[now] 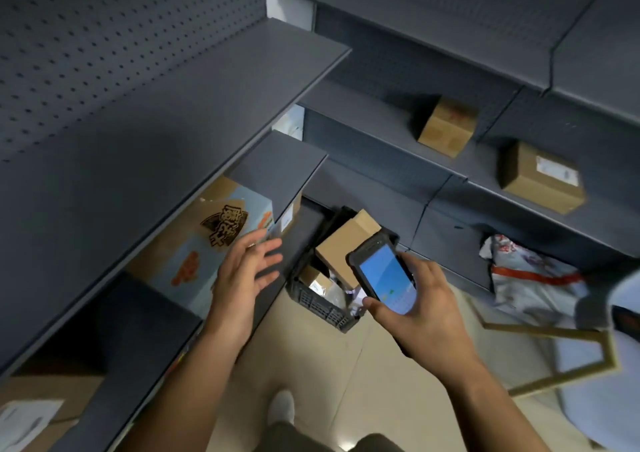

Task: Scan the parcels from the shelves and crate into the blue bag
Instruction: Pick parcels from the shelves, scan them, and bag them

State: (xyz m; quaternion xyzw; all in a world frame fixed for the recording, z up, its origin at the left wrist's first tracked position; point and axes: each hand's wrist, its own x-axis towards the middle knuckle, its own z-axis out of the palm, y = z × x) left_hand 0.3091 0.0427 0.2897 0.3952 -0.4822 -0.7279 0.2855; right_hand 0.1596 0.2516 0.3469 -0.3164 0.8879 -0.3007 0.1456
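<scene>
Right, the left hand (247, 271) hovers with fingers spread and straight, gripping nothing, just in front of the big blue-and-brown printed box (207, 244) tucked under the wide grey shelf (166, 140) on the left. The right hand (426, 309) is wrapped round a handheld scanner (384, 275), thumb at its lower edge, the blue screen lit and facing up. Beneath the scanner, a dark crate (322, 304) sits on the floor in the corner where the two shelving runs meet. A brown box (346, 244) leans tilted inside it, over smaller parcels too blurred to make out. Over on the right-hand shelving there are two more parcels, set apart from each other: a tan box (446, 126) further back and a labelled box (540, 178) nearer. Lower down, a white mailer bag (530, 278) with an orange-red strip lies crumpled. At lower right, a pale blue, tan-edged shape (581, 358) lies on the floor; whether that is the blue bag, I cannot tell.
</scene>
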